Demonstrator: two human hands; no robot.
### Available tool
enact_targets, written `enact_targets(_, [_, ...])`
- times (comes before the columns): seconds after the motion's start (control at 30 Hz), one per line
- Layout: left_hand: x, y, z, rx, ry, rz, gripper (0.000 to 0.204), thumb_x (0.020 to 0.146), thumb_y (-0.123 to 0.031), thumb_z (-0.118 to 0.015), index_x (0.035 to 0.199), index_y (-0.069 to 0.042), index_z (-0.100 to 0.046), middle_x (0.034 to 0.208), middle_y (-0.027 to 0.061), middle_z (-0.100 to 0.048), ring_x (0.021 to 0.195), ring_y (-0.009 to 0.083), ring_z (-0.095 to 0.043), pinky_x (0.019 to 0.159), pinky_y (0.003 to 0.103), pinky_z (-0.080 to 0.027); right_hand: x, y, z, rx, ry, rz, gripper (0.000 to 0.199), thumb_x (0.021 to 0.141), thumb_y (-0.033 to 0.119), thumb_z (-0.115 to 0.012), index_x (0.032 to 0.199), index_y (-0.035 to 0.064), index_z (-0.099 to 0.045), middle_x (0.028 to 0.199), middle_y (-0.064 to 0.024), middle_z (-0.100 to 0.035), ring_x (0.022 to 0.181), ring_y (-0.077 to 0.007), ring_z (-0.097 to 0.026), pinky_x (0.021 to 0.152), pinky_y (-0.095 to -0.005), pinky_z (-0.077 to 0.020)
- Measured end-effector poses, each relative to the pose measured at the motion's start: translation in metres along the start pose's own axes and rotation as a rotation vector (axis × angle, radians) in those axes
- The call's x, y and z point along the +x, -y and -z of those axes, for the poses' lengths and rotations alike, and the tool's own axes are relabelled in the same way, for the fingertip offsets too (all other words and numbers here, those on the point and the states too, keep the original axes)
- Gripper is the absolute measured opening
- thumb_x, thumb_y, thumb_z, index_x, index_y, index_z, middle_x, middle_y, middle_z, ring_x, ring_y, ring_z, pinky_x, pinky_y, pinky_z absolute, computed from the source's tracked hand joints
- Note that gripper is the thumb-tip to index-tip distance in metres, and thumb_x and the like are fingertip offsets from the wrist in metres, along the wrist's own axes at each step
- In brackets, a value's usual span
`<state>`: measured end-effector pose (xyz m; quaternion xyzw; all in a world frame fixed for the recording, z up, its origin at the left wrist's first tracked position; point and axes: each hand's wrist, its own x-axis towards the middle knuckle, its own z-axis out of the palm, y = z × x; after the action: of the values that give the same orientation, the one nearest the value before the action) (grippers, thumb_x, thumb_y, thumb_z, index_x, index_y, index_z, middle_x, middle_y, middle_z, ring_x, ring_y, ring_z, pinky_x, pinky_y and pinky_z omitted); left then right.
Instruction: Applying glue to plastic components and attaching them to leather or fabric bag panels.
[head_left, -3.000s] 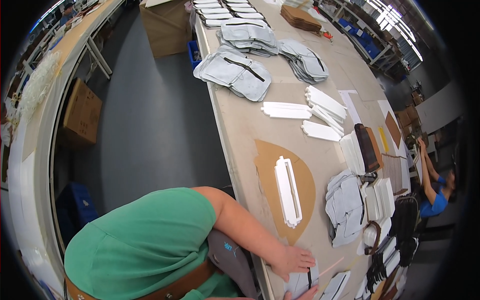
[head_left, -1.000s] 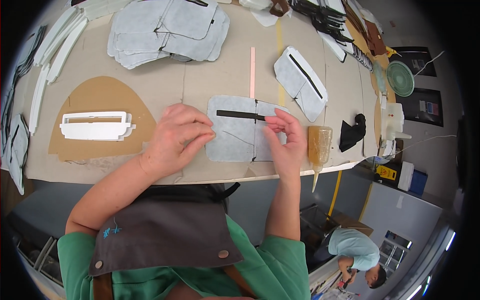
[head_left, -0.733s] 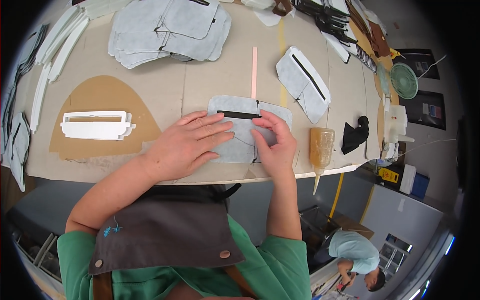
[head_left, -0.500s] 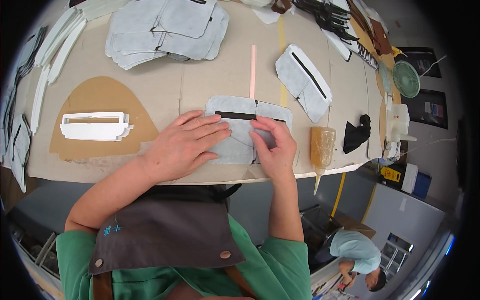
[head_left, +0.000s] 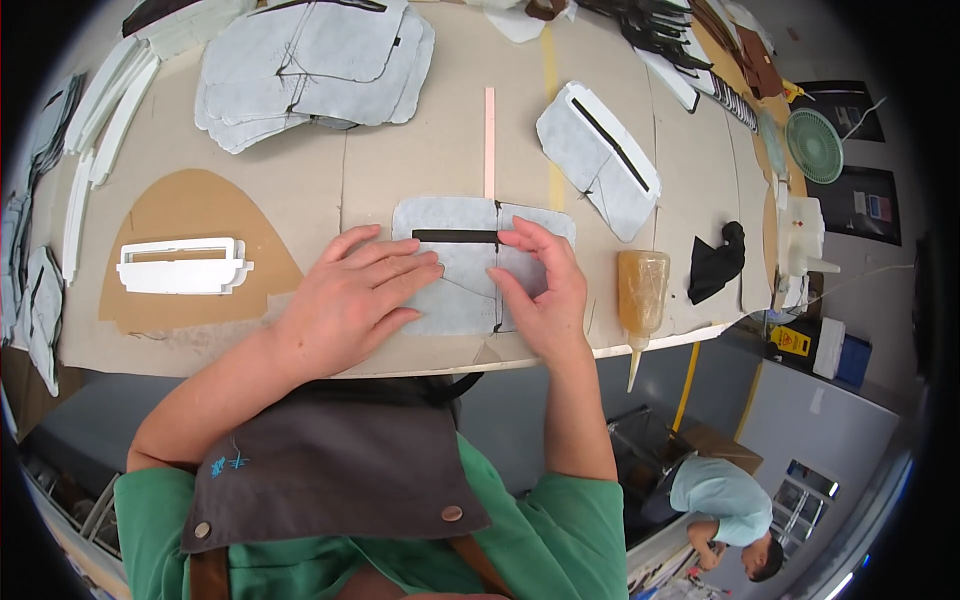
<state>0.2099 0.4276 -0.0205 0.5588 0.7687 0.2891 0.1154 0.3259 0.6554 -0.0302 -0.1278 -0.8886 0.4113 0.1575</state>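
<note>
Bare tabletop (head_left: 430,150) lies open at your 12 o'clock, split by a pink strip (head_left: 489,140); a glue bottle (head_left: 640,295) blocks 3 o'clock, a white plastic frame (head_left: 182,266) 9 o'clock.

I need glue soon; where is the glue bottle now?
In the head view, the glue bottle lies near the table's front edge, right of the right hand, left of the black cloth.
</note>
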Motion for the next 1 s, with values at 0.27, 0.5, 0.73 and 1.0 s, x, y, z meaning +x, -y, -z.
enact_targets(0.27, [0.038,-0.005,-0.028,0.125,-0.034,-0.086,0.057,0.082,-0.023,-0.071,0.132,-0.002,-0.055,0.145,0.0112,-0.048,0.137,0.026,-0.042,0.113,0.041,-0.035,0.006,0.0,0.001,-0.011,0.068,0.07,0.056,0.074,0.0,-0.077,0.126,0.0077,-0.058,0.107,-0.0067,-0.071,0.102,-0.0253,-0.062,0.088,-0.0352,-0.05])
enact_targets(0.5, [0.039,-0.012,-0.032,0.145,-0.029,-0.051,0.064,0.082,-0.029,-0.071,0.137,-0.002,-0.051,0.148,0.0119,-0.045,0.139,0.0255,-0.039,0.115,0.04,-0.032,0.005,0.001,0.006,0.016,0.092,0.064,0.059,0.073,0.002,-0.078,0.127,0.0076,-0.057,0.11,-0.0066,-0.07,0.106,-0.027,-0.06,0.09,-0.0364,-0.0488])
enact_targets(0.73, [0.034,-0.012,-0.029,0.165,0.017,-0.058,0.069,0.086,-0.036,-0.068,0.141,-0.002,-0.045,0.153,0.0117,-0.037,0.144,0.024,-0.031,0.118,0.041,-0.026,-0.012,0.002,0.019,-0.182,0.159,0.157,0.078,0.067,0.012,-0.085,0.137,0.0049,-0.049,0.128,-0.0109,-0.063,0.12,-0.0321,-0.053,0.104,-0.0435,-0.0399])
enact_targets(1.0, [0.027,-0.014,-0.027,0.185,0.051,-0.003,0.081,0.083,-0.043,-0.069,0.144,0.0,-0.039,0.156,0.0144,-0.032,0.146,0.0281,-0.027,0.12,0.044,-0.022,-0.029,-0.004,0.028,-0.157,0.133,0.058,0.091,0.064,0.022,-0.089,0.142,0.0043,-0.044,0.139,-0.0173,-0.054,0.135,-0.0356,-0.044,0.111,-0.0467,-0.0348])
